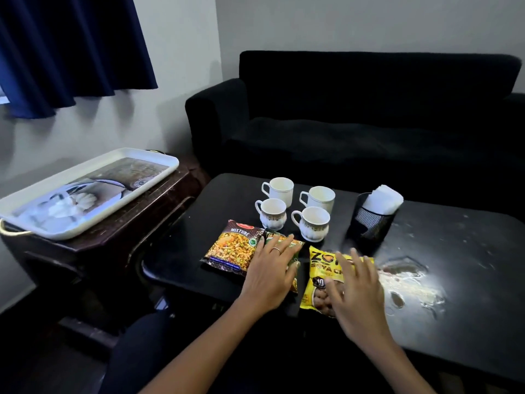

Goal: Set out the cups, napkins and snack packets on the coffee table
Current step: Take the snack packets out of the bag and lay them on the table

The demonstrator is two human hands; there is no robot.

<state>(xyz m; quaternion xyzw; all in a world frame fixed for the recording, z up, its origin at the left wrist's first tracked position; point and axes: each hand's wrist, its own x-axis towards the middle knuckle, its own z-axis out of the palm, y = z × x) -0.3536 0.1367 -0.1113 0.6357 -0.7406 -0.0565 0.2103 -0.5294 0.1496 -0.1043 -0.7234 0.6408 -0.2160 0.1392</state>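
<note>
Several white cups stand together on the black coffee table [454, 294]: two plain ones behind, such as the back left cup [279, 191], and two gold-patterned ones in front, such as the front right cup [314, 223]. White napkins [383, 199] stick out of a black mesh holder [369, 221] to their right. Three snack packets lie at the near edge: a brown "Mixture" packet [231, 244], a green packet [295, 248] and a yellow packet [319, 275]. My left hand [270, 273] lies flat on the green packet. My right hand [358, 291] lies spread over the yellow packet.
A white picture tray [85, 191] with gold handles lies on a dark wooden side table [119, 237] at the left. A black sofa [355, 118] stands behind the coffee table. The table's right part has worn, pale patches [412, 285]. A blue curtain [71, 46] hangs at the upper left.
</note>
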